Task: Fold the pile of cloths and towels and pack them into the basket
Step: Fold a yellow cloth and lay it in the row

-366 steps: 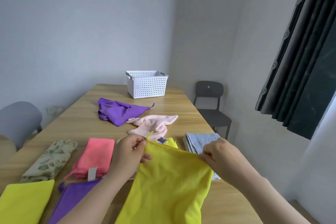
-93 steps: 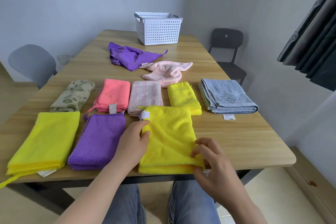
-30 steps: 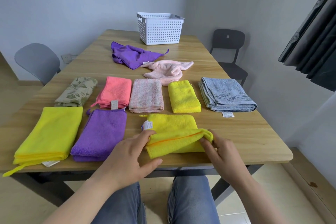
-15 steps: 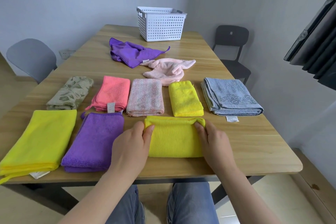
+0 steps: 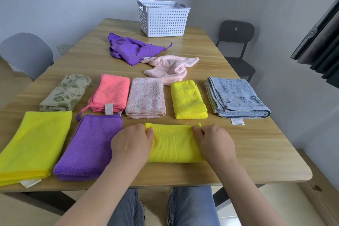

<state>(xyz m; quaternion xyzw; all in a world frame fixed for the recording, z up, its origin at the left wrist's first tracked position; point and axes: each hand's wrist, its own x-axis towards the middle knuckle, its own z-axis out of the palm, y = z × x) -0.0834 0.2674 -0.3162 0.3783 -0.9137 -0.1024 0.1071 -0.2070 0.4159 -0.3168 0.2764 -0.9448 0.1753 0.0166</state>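
Observation:
A folded yellow cloth point(image 5: 174, 143) lies near the table's front edge. My left hand point(image 5: 132, 143) pinches its far left corner and my right hand point(image 5: 214, 143) pinches its far right corner. Left of it lie a folded purple cloth point(image 5: 91, 145) and a larger folded yellow cloth point(image 5: 34, 143). Behind them sits a row of folded pieces: a leaf-print cloth point(image 5: 66, 91), a coral cloth point(image 5: 111, 93), a striped pink towel point(image 5: 145, 97), a small yellow cloth point(image 5: 188, 101) and a blue towel point(image 5: 236, 97). An unfolded purple cloth point(image 5: 132, 49) and a crumpled pink towel point(image 5: 170, 69) lie farther back. The white basket point(image 5: 163, 18) stands at the far end.
The wooden table point(image 5: 256, 152) has bare surface at the front right. A grey chair point(image 5: 25, 51) stands at the left and a black chair point(image 5: 236, 42) at the far right. A dark curtain point(image 5: 322, 46) hangs on the right.
The yellow cloth was folded in half away from me over the last second. Both hands moved from its near edge to its far corners and now hold them down.

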